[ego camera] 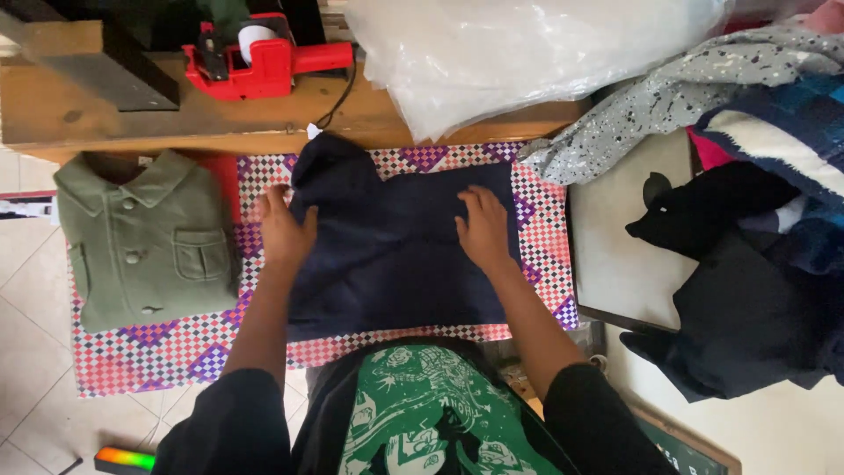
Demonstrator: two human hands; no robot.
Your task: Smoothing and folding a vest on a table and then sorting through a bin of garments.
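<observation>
A dark navy folded cloth garment [396,251] lies in the middle of a checkered mat of pink, purple and white squares [176,352], and everything else sits around it. The left hand [283,230] rests on the garment's left edge, fingers together and flat, palm pressing down on the fabric where it meets the mat. The right hand [483,227] lies flat on the garment's upper right part, fingers slightly spread, gripping nothing. Just left of the navy garment, on the same mat, lies a folded olive-green buttoned shirt with a chest pocket [145,242], apart from it. Beyond the garment's far edge runs a wooden bench top [132,123], which carries a red handheld label gun [259,57] and a crumpled heap of clear plastic bags [519,53]. To the right of the garment, just past the mat's edge, a pale flat board [615,255] lies under a pile of dark clothing [747,308], with a grey speckled cloth [686,88] draped above it. Near the garment's near edge, the person's green printed top [422,413] shows.
</observation>
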